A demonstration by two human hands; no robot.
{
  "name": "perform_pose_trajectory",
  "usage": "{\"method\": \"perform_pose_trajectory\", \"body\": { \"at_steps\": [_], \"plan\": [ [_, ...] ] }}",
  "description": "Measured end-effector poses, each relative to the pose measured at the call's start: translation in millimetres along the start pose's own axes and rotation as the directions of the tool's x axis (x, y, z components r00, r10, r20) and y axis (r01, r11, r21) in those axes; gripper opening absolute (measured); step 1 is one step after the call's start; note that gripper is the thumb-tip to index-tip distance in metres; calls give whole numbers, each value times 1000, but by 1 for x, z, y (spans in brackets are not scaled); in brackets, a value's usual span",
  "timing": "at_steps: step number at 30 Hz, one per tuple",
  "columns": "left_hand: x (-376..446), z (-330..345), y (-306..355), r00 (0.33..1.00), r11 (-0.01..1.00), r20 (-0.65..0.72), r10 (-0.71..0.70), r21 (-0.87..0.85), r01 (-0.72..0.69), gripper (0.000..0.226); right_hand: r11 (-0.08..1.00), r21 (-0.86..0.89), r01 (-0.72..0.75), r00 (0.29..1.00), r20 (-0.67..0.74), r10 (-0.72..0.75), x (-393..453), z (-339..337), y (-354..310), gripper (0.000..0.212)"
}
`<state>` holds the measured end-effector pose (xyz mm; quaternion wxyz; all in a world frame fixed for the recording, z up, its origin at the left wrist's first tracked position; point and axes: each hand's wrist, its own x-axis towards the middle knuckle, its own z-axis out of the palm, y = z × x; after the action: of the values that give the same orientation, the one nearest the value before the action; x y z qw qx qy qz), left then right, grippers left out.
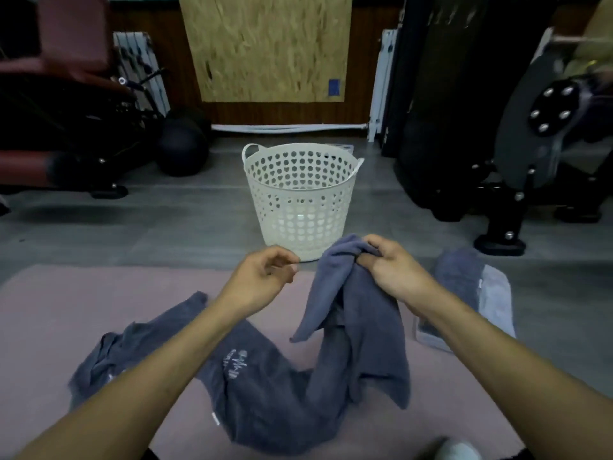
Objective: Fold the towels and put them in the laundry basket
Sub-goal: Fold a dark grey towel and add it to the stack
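A dark grey towel (272, 386) lies crumpled on a pink mat (49, 313), with white embroidery near its middle. My right hand (388, 267) pinches one end of it and lifts that end off the mat, so the cloth hangs in folds below the fingers. My left hand (262, 277) hovers just to the left with loosely curled fingers and holds nothing. A cream perforated laundry basket (300, 194) stands upright on the floor just beyond the mat. More towels, one dark grey (459, 277) and one lighter (496, 293), lie stacked to the right.
Black and red exercise machines (66, 121) stand at the left with a black ball (182, 149). Another black machine (530, 144) fills the right. A plywood board (268, 44) leans on the far wall. Grey floor surrounds the basket.
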<state>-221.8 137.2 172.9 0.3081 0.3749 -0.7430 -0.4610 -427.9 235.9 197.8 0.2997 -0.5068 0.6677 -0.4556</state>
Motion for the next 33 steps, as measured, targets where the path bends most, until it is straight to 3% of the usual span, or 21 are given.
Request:
{"method": "perform_pose_trajectory", "body": {
  "at_steps": [3, 6, 8, 12, 15, 16, 19, 21, 23, 26, 28, 31, 33],
  "plan": [
    [3, 33, 18, 982, 1000, 189, -4, 1, 4, 7, 993, 107, -42, 996, -74, 50, -7, -32, 8, 15],
    [4, 65, 26, 927, 995, 375, -7, 97, -32, 39, 990, 137, -39, 996, -77, 50, -7, -52, 15, 14],
    [6, 81, 27, 919, 979, 394, -18, 196, -64, 51, 991, 130, -25, 998, -61, 33, -7, -59, 19, 11],
    [18, 94, 29, 980, 948, 194, 32, 306, -91, 9, 997, 64, -30, 998, -61, 34, -11, -65, 28, 10],
    [22, 90, 39, 992, 984, 93, 84, 152, -98, 21, 998, -54, -43, 999, -34, 42, -16, -70, 32, 12],
    [22, 89, 43, 990, 993, 109, 86, 68, -94, 26, 996, -78, -43, 999, 1, 43, -17, -71, 33, 12],
    [18, 89, 49, 952, 994, 286, 108, -47, -98, 66, 994, -111, -15, 996, 90, 25, -19, -67, 27, 14],
    [16, 91, 51, 933, 987, 324, 158, -74, -142, 62, 993, -116, 4, 996, 89, 7, -17, -61, 23, 15],
    [16, 91, 55, 956, 979, 222, 191, -116, -169, 47, 997, -80, -24, 999, 44, 27, -13, -55, 21, 7],
    [22, 85, 55, 996, 973, -55, 68, -219, -78, 40, 995, 29, -95, 995, 8, 95, -12, -49, 17, 25],
    [29, 78, 55, 988, 939, -146, -48, -343, -5, 35, 991, 7, -134, 990, 51, 133, -15, -47, 16, 42],
    [34, 63, 57, 961, 812, -167, -219, -578, 85, 30, 961, -208, -182, 954, 198, 223, -23, -43, 24, 60],
    [35, 53, 58, 955, 756, -162, -248, -648, 87, 29, 895, -401, -194, 925, 228, 303, -24, -36, 36, 82]
  ]
}}
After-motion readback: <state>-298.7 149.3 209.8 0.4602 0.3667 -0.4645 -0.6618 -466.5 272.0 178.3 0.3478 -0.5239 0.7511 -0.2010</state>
